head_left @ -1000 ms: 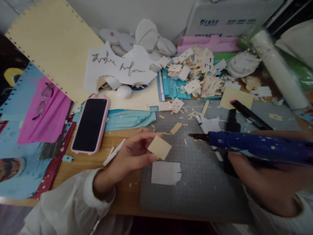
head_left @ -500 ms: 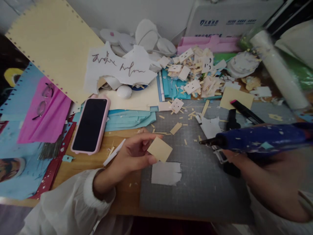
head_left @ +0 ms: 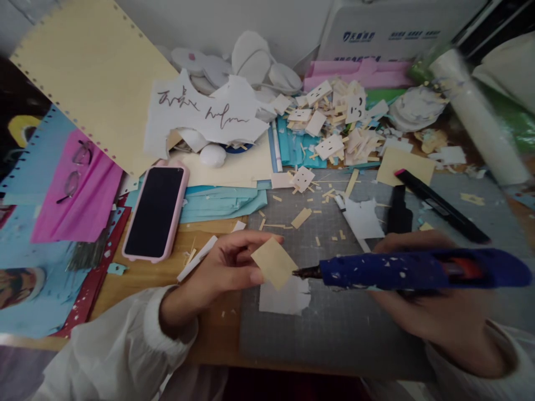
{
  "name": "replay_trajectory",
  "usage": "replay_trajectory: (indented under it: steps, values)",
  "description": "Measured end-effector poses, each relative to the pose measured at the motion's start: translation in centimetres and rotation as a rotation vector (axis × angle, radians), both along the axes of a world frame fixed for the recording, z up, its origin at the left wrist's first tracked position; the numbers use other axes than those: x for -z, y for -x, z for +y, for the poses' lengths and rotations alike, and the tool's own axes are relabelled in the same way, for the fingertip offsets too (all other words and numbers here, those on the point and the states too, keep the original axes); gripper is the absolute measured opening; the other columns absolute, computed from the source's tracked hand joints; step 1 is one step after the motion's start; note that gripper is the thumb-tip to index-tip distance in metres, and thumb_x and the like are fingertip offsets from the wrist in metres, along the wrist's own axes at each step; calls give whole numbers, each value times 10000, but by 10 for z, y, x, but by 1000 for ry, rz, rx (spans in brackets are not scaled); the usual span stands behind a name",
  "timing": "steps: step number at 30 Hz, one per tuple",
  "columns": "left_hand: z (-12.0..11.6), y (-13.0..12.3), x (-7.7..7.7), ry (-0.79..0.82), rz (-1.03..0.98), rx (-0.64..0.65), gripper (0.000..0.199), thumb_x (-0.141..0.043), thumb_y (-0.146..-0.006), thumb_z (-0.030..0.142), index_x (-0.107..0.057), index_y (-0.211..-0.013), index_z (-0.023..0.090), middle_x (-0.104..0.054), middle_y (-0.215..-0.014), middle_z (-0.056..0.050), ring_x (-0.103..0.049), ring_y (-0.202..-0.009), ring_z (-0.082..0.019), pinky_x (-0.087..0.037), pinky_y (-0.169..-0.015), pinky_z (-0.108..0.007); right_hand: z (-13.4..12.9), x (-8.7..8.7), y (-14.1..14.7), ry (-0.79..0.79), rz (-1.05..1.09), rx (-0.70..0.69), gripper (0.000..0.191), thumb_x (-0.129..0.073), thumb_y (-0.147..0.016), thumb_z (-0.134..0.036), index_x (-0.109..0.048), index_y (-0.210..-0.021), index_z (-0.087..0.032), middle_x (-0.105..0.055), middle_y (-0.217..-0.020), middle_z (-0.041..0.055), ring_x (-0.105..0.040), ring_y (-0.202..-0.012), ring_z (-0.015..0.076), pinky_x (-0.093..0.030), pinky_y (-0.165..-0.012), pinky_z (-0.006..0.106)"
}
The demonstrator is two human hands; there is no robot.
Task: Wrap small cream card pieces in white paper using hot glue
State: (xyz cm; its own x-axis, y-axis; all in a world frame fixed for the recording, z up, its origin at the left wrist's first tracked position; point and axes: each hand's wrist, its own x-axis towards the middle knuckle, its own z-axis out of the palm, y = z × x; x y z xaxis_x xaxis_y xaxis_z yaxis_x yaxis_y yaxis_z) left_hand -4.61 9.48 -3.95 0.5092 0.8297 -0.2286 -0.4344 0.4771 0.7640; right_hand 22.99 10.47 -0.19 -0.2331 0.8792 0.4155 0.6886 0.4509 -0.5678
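Between the thumb and fingers of my left hand [head_left: 232, 264] is a small cream paper square [head_left: 273, 262], held above the mat and tilted corner-on. My right hand [head_left: 443, 317] is wrapped round a blue glue gun [head_left: 384, 272] spotted with dried bits. The gun's dark nozzle lies at the square's right corner; whether it touches I cannot tell. Below the square, a torn-edged white paper piece [head_left: 282, 301] rests on the grey cutting mat [head_left: 334, 340].
A pink-cased phone [head_left: 156, 211] lies left of the mat. Small paper figures with drawn faces [head_left: 330, 146] are heaped at the back. Black markers [head_left: 443, 206] and a cream sheet [head_left: 403, 164] lie beyond my right hand. Paper scraps [head_left: 301, 218] litter the mat. Glasses [head_left: 73, 172] rest on pink paper.
My right hand has brought the glue gun leftward and slightly down, so its nozzle now reaches the paper square. My left hand has barely shifted, the square tipping a little.
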Motion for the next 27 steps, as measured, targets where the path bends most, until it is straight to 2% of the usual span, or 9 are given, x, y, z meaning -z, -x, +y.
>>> replay_trajectory:
  steps: [5,12,17,23,27]
  values:
    - [-1,0,0,9,15,1,397,-804,-733,300,-709,-1117,338,-722,-973,37,-648,-855,-92,-494,-749,-137,0,4,-1,-27,-17,53,179,-653,-727,-318,-533,-831,-235,-593,-683,-29,-602,-543,117,-497,-481,210]
    - [0,-1,-2,12,42,3,393,-805,-726,319,-720,-1109,322,-722,-955,5,-645,-811,-123,-500,-721,-186,-1,4,-3,-38,-34,52,156,-633,-743,-315,-526,-831,-242,-592,-673,-27,-587,-533,130,-483,-466,233]
    - [1,-1,-5,-9,88,28,402,-818,-712,315,-721,-1101,337,-690,-892,20,-596,-771,-94,-448,-689,-156,-1,5,-2,-39,-44,53,135,-621,-743,-305,-521,-814,-248,-582,-662,-39,-583,-527,118,-487,-469,215]
    - [0,1,-2,-54,187,32,441,-811,-705,379,-716,-1129,303,-611,-749,11,-479,-645,-88,-378,-603,-185,-1,6,-1,-33,-35,68,124,-625,-744,-307,-532,-805,-250,-590,-674,-40,-595,-544,116,-495,-482,211]
    - [0,1,-1,-70,257,30,489,-812,-684,408,-718,-1139,255,-617,-748,-12,-464,-634,-109,-370,-582,-217,-1,4,0,-37,-10,60,128,-639,-732,-291,-541,-801,-247,-599,-670,-42,-598,-535,121,-495,-474,216]
